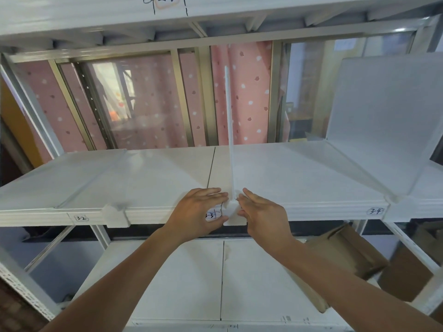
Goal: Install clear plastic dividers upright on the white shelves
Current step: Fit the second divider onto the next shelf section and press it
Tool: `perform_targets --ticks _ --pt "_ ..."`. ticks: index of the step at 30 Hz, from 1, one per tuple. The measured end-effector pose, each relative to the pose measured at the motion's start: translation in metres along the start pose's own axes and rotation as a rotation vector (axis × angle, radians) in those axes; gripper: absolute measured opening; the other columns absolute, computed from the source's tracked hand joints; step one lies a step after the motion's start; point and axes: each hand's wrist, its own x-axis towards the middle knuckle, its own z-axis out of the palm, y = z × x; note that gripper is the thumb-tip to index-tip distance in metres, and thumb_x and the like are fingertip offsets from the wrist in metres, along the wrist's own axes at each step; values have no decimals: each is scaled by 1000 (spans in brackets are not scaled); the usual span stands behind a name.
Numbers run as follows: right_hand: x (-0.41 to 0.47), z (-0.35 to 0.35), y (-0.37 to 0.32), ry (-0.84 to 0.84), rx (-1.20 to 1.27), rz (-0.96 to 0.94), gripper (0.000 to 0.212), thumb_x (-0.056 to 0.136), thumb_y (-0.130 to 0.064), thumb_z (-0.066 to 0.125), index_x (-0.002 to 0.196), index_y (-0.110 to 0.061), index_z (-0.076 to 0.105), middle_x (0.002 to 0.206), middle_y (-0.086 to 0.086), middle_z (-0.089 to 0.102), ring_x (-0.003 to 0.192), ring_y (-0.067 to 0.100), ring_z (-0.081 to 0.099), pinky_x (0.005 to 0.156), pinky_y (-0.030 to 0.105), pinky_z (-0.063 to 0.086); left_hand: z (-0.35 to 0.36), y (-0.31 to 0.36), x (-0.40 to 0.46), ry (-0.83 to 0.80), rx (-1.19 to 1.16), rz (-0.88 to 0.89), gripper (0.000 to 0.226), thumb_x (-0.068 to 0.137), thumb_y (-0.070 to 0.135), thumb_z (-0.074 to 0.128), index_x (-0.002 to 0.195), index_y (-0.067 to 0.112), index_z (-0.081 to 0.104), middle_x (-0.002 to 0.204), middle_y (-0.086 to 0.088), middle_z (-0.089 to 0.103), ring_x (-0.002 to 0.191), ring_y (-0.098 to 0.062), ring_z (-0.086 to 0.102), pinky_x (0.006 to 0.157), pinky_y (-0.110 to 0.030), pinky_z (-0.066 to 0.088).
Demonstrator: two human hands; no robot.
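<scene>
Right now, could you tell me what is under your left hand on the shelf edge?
The left hand covers most of a handwritten label beside the divider's clip; only "3-3" peeks out.

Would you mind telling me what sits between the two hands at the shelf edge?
In the head view, the upright divider and its white clip stand between the left hand and right hand.

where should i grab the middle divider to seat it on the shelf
Probably at its white base clip on the shelf's front edge, coming from the front with one hand each side, as the left hand and right hand are placed. The divider stands upright as a thin, tall sheet, so its upper part would likely flex.
</scene>
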Motion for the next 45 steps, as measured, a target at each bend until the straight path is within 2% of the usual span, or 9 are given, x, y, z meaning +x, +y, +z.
perform_targets --ticks 5,13,24,32,45 --pt "1 2 -1 -13 -7 6 45 55 -3 94 95 -15 79 110 1 77 97 9 74 60 23 58 -2 -1 -1 2 10 8 56 83 44 85 132 22 72 136 9 68 131 -8 57 108 -28 40" --pt "2 5 -3 -43 0 31 45 57 -4 93 97 -15 78 114 2 76 92 10 75 60 24 59 -4 -3 -2 -12 14 -1 56 85 47 82 135 23 70 138 9 67 133 -6 54 109 -23 33" --pt "2 9 -6 -24 -22 19 46 56 -5 94 98 -15 79 113 1 76 99 9 73 62 23 58 -6 -7 -5 -22 12 -12 57 87 50 79 137 24 69 141 7 65 134 -8 53 110 -25 32" --pt "3 13 -7 -61 -35 41 45 60 -8 93 102 -16 78 117 2 75 97 11 74 63 26 59 -9 -10 -6 -27 18 -8 57 87 51 78 136 24 69 139 7 66 133 -9 56 109 -28 37" --pt "4 11 -13 14 -33 0 39 58 -7 94 94 -13 79 109 2 77 96 10 74 60 22 57 -11 -11 -7 -49 20 -26 58 87 53 75 137 25 68 141 7 65 133 -9 55 110 -27 35"
